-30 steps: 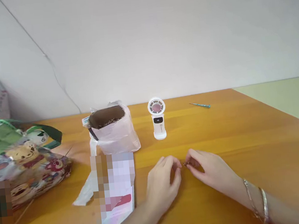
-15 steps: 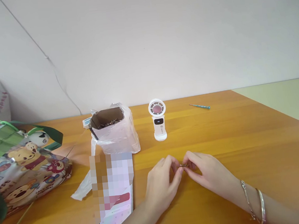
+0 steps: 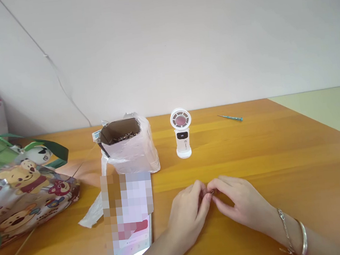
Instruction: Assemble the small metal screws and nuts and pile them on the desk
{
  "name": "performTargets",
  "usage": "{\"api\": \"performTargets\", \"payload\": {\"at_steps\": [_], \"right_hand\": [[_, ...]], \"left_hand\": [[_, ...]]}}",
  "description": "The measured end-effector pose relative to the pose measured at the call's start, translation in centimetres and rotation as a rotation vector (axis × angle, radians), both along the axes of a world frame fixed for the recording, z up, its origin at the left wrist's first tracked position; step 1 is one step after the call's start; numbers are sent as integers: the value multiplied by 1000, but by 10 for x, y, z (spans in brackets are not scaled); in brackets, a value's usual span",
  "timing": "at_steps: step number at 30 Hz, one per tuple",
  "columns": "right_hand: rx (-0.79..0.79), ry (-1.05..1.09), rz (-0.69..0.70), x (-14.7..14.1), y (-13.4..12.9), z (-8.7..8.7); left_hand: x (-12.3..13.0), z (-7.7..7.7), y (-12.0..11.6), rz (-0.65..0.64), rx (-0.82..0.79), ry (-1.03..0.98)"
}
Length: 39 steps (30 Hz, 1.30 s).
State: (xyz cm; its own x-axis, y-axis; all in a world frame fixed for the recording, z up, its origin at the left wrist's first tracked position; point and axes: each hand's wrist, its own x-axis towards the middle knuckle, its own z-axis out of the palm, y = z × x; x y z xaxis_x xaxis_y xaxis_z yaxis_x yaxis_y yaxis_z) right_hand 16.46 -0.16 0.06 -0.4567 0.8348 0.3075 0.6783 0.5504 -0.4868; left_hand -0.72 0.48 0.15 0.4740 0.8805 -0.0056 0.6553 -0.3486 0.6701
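Observation:
My left hand (image 3: 186, 209) and my right hand (image 3: 242, 199) meet low over the wooden table (image 3: 268, 150), fingertips almost touching. Between them is a small bronze-coloured metal piece (image 3: 212, 192), mostly covered by the fingers; its exact kind is too small to tell. Both hands are closed in a pinch around it, thumbs toward me. Beyond them, to the left, stands an open cardboard box (image 3: 119, 129) wrapped in white plastic, with many small metal pieces (image 3: 125, 137) inside.
A white handheld fan (image 3: 182, 136) stands upright beyond the hands. A thin turquoise-handled tool (image 3: 232, 117) lies farther back right. A phone (image 3: 139, 242), partly blurred out, lies by my left forearm. At far left sits a cartoon-print bag (image 3: 34, 192).
The metal piece has turned between my fingers and shows less than before. My fingertips have drawn closer together. The view has shifted slightly.

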Motion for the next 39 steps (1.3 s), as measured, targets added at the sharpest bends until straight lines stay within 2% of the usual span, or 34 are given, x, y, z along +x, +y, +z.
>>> {"api": "performTargets", "payload": {"at_steps": [5, 7, 11, 16, 24, 29, 33, 39], "right_hand": [[-39, -8, 92, 3, 1, -1], [-6, -14, 116, 4, 2, -5], [75, -27, 120, 4, 3, -13], [78, -12, 115, 0, 1, -16], [-164, 192, 129, -1, 0, -11], [-224, 226, 151, 4, 2, -6], [-160, 159, 155, 6, 3, -8], [78, 43, 150, 1, 1, -16]], "left_hand": [[1, -1, 0, -65, 13, -25], [2, -2, -1, -86, 21, -14], [4, -2, 0, -101, 27, 0], [2, -1, 1, -119, 41, -38], [0, -2, 0, -92, -16, -184], [-1, 0, -1, -112, -71, -202], [-1, 1, -1, -127, -63, -207], [4, 0, -1, -93, 12, -131]]}}
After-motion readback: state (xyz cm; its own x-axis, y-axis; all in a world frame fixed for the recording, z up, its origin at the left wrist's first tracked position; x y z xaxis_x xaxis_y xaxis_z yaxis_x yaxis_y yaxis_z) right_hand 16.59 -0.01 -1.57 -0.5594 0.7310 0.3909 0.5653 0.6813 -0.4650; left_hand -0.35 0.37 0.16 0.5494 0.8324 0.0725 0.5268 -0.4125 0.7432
